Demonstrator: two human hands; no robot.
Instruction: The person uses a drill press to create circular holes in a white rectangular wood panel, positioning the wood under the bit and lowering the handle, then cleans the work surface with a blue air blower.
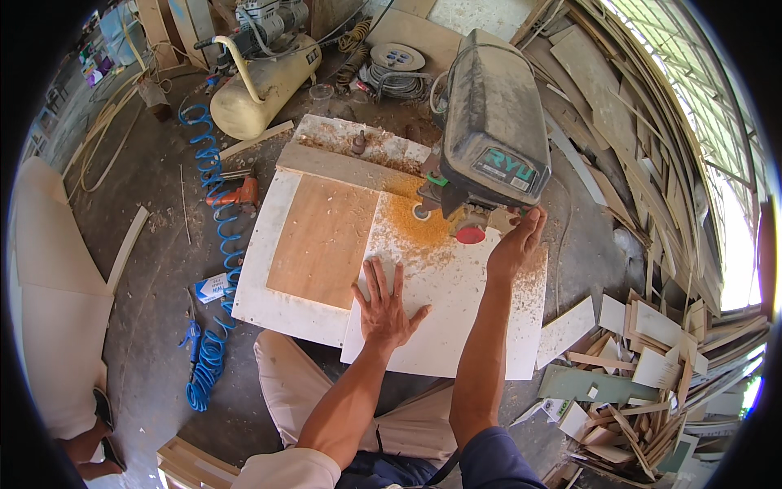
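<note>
Left hand [383, 314]: fingers apart, flat on white, dust-speckled board [444, 322] partly beneath drill press [493, 106] | right hand [513, 249]: at press's lower corner, cannot tell whether grip is clamped | press: dusty, dark; label [505, 171] green-lettered

Left grip [383, 314] flat on white panel [440, 334]; right grip [516, 244] at drill press [495, 114]; orange sawdust [406, 226] on panel
</note>
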